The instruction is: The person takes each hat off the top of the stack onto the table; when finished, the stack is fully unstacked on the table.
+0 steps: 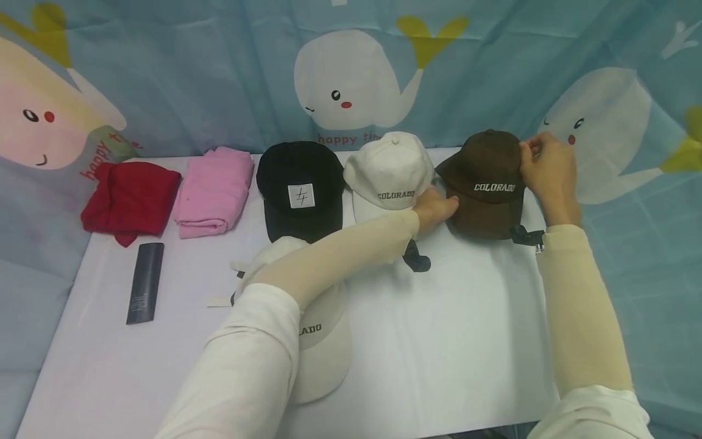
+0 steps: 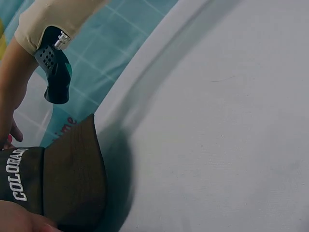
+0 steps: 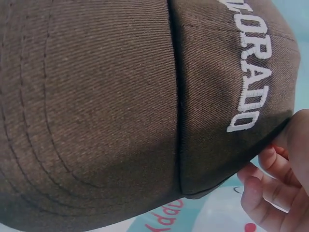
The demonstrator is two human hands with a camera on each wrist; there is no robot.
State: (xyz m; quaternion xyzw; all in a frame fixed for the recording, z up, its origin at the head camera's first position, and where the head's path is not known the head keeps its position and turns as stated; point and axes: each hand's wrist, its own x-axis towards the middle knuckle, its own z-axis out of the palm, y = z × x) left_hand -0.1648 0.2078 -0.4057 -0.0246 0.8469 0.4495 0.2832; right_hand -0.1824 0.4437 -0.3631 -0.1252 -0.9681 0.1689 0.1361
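Observation:
A brown cap (image 1: pixel 490 183) with white COLORADO lettering stands at the right of the back row, its brim toward me. My left hand (image 1: pixel 436 210) holds its left side, close to the cream cap beside it. On the cap's other side, my right hand (image 1: pixel 551 177) pinches the edge with curled fingers. The right wrist view shows the brown cap (image 3: pixel 96 106) filling most of the picture, with the right hand's fingers (image 3: pixel 270 193) at its edge. In the left wrist view, part of the left hand (image 2: pixel 21 217) overlaps the brown cap (image 2: pixel 72 179); its fingertips are mostly hidden.
A cream COLORADO cap (image 1: pixel 389 167), a black cap (image 1: pixel 298 177), folded pink cloth (image 1: pixel 216 192) and folded red cloth (image 1: pixel 131 198) line the back of the white table (image 1: pixel 439 353). More cream headwear (image 1: pixel 323 360) lies under my left arm. A dark flat item (image 1: pixel 145 283) lies at left.

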